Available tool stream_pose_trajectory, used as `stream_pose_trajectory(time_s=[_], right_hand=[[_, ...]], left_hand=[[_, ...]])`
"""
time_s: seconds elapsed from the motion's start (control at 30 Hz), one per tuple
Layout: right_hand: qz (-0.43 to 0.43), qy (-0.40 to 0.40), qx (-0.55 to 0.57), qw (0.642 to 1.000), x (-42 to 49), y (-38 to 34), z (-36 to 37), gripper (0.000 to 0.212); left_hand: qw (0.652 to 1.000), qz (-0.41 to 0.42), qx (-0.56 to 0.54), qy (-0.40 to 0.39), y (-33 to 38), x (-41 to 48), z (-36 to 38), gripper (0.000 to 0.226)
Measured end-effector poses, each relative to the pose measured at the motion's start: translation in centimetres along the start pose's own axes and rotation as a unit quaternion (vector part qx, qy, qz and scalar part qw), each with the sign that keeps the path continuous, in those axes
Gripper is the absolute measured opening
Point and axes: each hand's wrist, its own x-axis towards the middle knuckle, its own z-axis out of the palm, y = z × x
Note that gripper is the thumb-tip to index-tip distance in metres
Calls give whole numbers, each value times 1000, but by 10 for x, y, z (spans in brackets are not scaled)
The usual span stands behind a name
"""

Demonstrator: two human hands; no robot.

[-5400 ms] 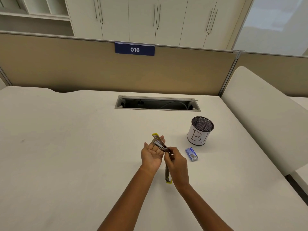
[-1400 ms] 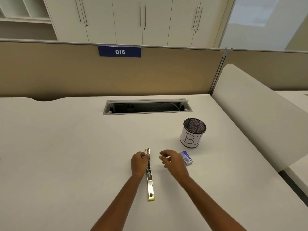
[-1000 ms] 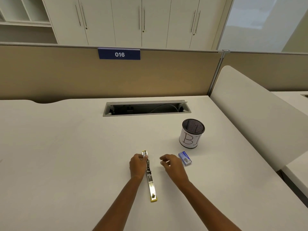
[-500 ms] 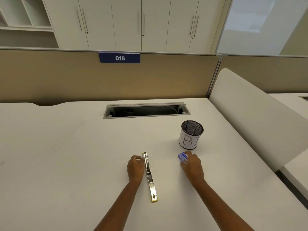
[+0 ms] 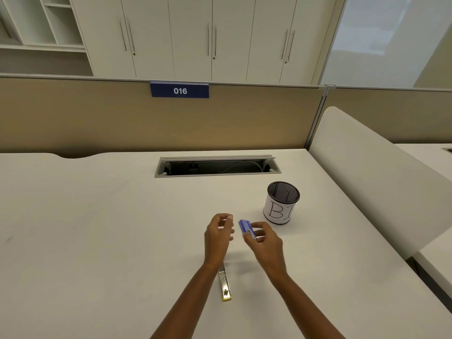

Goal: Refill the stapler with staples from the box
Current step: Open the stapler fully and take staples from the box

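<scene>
— Looking across from here, the white bench (image 5: 97,228) fills nearly everything, running back to a tan partition (image 5: 73,123) with a blue plate (image 5: 179,90) that reads 016.

— And behind the partition?

— Pale cabinet doors (image 5: 190,37) with slim metal handles. Set into the bench near the partition is a long cable slot (image 5: 216,166), its flap tipped up, a cord showing inside.

— What stands on the bench itself?

— A black mesh cup (image 5: 281,203) wrapped in white paper with the letters "BI" on it, upright, off to the right. Nearer the person lies the stapler (image 5: 225,285), opened out flat in a long metal strip with a yellow end toward them. Its far part is hidden under the left wrist.

— So the left hand has hold of it?

— No. The left hand (image 5: 219,232) hangs above the bench, fingers curled loosely inward, thumb and fingertips close together. Whether anything tiny sits between them, I cannot tell.

— And the staples?

— The right hand (image 5: 265,241) has the small blue box (image 5: 247,228) pinched between thumb and fingers, lifted off the bench and tilted, its free end pointing toward the left hand. The two hands are near each other but not touching, and the box sits just left of the mesh cup.
</scene>
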Motion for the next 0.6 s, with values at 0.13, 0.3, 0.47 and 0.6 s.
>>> stream_pose_trajectory(time_s=[0.13, 0.3, 0.47, 0.6], right_hand=[[-34, -3, 7, 999, -9, -17, 6, 23], [-64, -1, -12, 998, -13, -25, 10, 25], [-76, 7, -29, 997, -16, -28, 18, 30], [-87, 1, -42, 995, -17, -31, 22, 32]], left_hand=[[972, -109, -177, -106, 0, -7, 6, 18], [917, -141, -356, -108, -3, -11, 4, 17], [900, -125, -398, -123, -6, -13, 0, 18], [902, -119, -397, -119, -6, -12, -2, 22]])
